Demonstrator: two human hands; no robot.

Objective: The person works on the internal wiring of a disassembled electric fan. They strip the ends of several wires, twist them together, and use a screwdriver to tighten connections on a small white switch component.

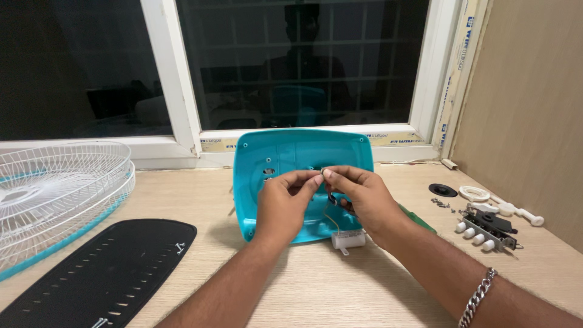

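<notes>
A turquoise plastic fan base shell stands tilted on the wooden table, its hollow side facing me. My left hand and my right hand meet in front of it, fingertips pinched together on a small part too small to identify. Thin wires run down from under my right hand to a small white cylindrical capacitor lying on the table at the shell's front edge. A silver chain bracelet is on my right wrist.
White wire fan guards are stacked at the left. A black slotted plate lies front left. At the right lie a push-button switch block, a white ring, a black disc and loose screws. A dark window is behind.
</notes>
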